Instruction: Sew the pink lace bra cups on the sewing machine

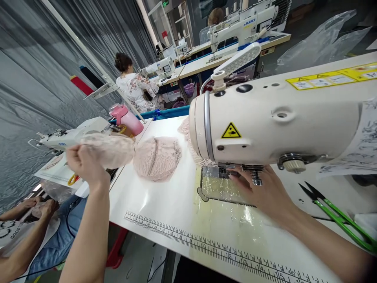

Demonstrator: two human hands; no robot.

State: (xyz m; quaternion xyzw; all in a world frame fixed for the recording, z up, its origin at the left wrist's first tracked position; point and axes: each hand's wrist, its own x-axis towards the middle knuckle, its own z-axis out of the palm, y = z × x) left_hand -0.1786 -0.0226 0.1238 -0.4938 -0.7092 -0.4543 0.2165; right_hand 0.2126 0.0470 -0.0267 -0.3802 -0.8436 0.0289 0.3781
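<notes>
My left hand (85, 163) is raised at the left, its fingers closed on a pale pink lace piece (114, 149) that stretches to the right. Beside it, a rounded pink lace piece (157, 159) with a dark seam line lies on the white table; whether the two are joined I cannot tell. More pink lace (196, 151) shows behind the sewing machine head (250, 129). My right hand (263, 190) reaches under the head, close to the presser foot (223, 171). Its visible fingers are stretched out over the needle plate area (215, 186); some are hidden by the machine.
Green-handled thread snips (338, 216) lie at the right. A printed ruler (206, 243) runs along the table's front edge. A pink bottle (126, 120) stands at the back left. One person's forearms (32, 224) are at lower left; another person (132, 84) sits farther back.
</notes>
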